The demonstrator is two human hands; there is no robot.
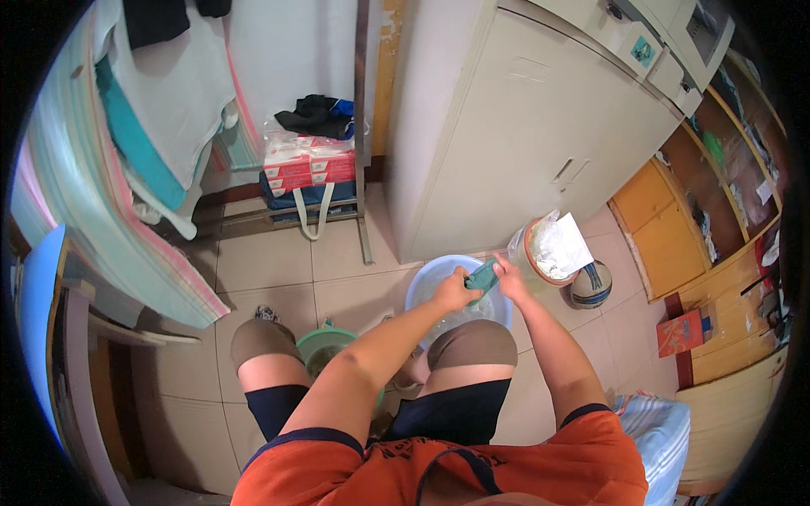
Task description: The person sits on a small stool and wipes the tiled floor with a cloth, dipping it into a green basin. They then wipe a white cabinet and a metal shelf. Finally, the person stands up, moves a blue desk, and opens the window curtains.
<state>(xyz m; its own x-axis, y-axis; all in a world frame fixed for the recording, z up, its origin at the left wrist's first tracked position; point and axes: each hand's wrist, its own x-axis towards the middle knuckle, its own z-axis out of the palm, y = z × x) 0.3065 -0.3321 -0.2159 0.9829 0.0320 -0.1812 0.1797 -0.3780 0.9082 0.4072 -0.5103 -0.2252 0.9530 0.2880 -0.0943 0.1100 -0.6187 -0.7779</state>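
Note:
A wet-looking green cloth is stretched between my two hands above a pale blue plastic basin. My left hand grips its left end, and my right hand holds the upper right end. Water with some suds or bubbles shows in the basin below. A green plastic basin stands on the floor between my knees, partly hidden by my left forearm; what it holds is unclear.
Right of the blue basin stands a waste bin full of white paper, beside a ball. A metal cabinet rises ahead. Packaged boxes rest on a low rack. Hanging cloths are at left, wooden shelving at right.

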